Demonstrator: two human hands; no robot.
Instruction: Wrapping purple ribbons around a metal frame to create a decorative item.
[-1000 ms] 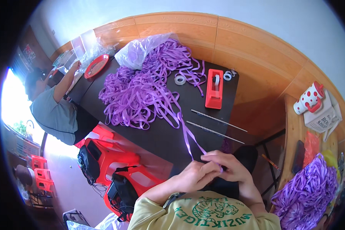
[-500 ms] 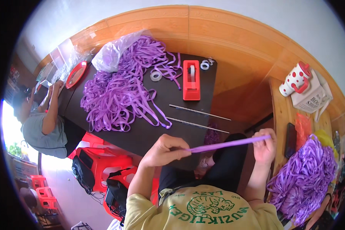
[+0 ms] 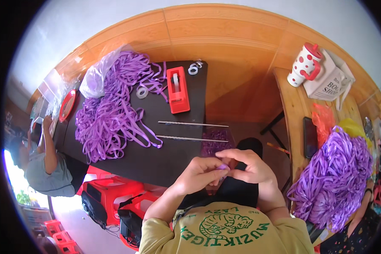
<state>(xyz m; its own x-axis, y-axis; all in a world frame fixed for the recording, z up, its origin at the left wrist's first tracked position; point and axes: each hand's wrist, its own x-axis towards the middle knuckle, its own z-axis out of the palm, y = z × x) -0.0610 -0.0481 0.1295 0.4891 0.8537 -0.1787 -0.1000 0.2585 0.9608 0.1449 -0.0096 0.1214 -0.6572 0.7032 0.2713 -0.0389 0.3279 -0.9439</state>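
Over my lap, my left hand and my right hand meet with fingertips close together. Between them is pinched a small bunched bit of purple ribbon; most of it is hidden by the fingers. Both hands are closed on it. Beyond them, on the dark table, lie two thin metal rods, roughly parallel. A tangled heap of purple ribbon covers the table's left part, its upper end coming out of a clear plastic bag. To its right stands a red tape dispenser.
Tape rolls and a red plate lie on the table. On the wooden bench at right are a dotted tumbler, a paper bag, a phone and more ribbon. Red stools stand left. A co-worker sits far left.
My hands were apart with the purple ribbon stretched between them; now they have come together and the ribbon is gathered at the fingertips. The view has shifted to the right.
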